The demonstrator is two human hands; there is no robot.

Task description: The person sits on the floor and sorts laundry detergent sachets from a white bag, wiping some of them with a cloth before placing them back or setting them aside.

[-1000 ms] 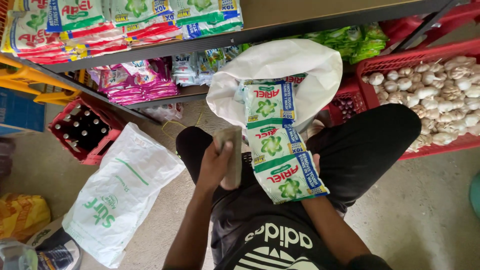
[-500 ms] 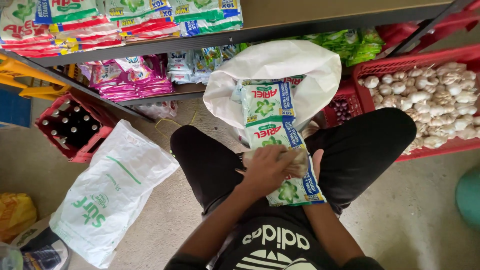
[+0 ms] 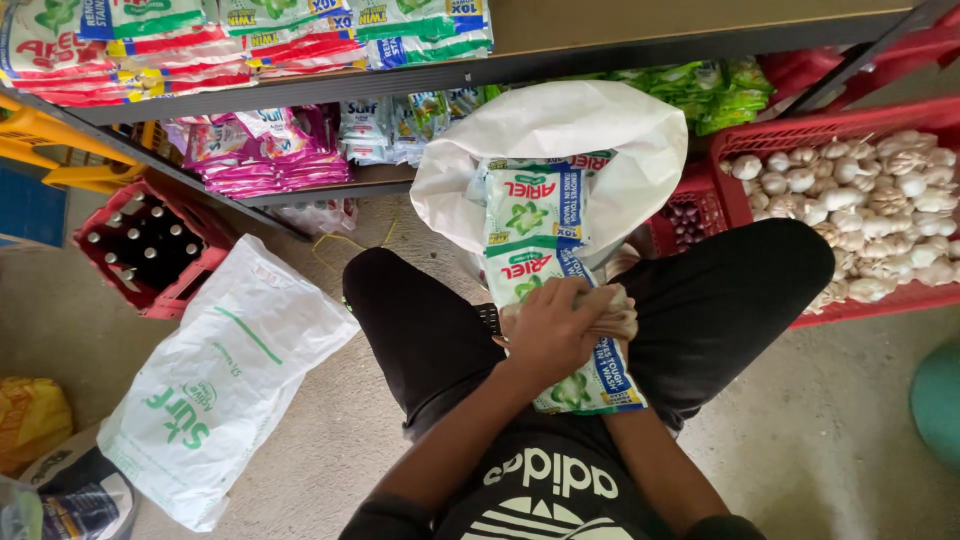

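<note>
Across the person's lap, a strip of green-and-white sachets [image 3: 545, 260] ran from the white sack [image 3: 560, 135]. The left hand [image 3: 550, 330] was clamped over it; the right hand [image 3: 615, 315] lay beneath, grip unclear. Light, floppy, slick film — probably best gripped at the seams between sachets.

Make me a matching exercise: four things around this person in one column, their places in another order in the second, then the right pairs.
Things:
1. strip of sachets
2. garlic bulbs
3. dark bottles
4. flat white bag

Places:
A. in the red crate at left
B. on the floor by the left knee
C. in the red basket at right
D. under both hands, on the lap

Pairs: 1-D, 2-C, 3-A, 4-B
</note>
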